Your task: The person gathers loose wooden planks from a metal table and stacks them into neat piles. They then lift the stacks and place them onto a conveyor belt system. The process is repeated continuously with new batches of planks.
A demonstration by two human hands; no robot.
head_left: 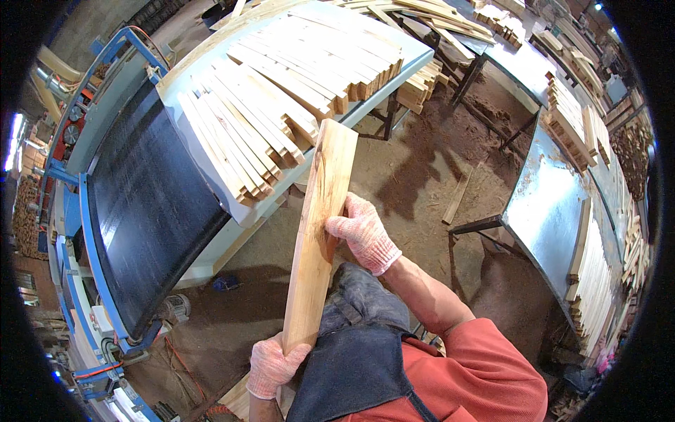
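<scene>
The right hand (pixel 364 235), in a knitted glove flecked white and orange-red, was partly closed on the right edge of a wooden board (pixel 314 232), its thumb laid over the upper face. The left hand (pixel 275 366), gloved alike, was wrapped around the board's lower end, thumb on top. Between them the board slanted in front of the person, the lower end by the dark apron (pixel 351 376), the far end up and slightly right. It was flat, straight-sided and pale, with dark streaks and a brown patch in the grain near the right thumb.

The board's far end overlapped, in view, the near edge of a light-blue table (pixel 417 52); whether they touched could not be told. Narrow pale strips (pixel 309 67) lay side by side there, their cut ends forming an uneven row along that edge. To the left stretched a smooth, glossy black belt (pixel 155 211) in a blue frame (pixel 90 243).

To the right of the board, open floor (pixel 415 243), dusted with brown sawdust, gave room as far as a shiny metal table (pixel 541 200); one loose strip (pixel 460 197) lay on it. More pale strips (pixel 596 292) were lined up along the metal table's right side.
</scene>
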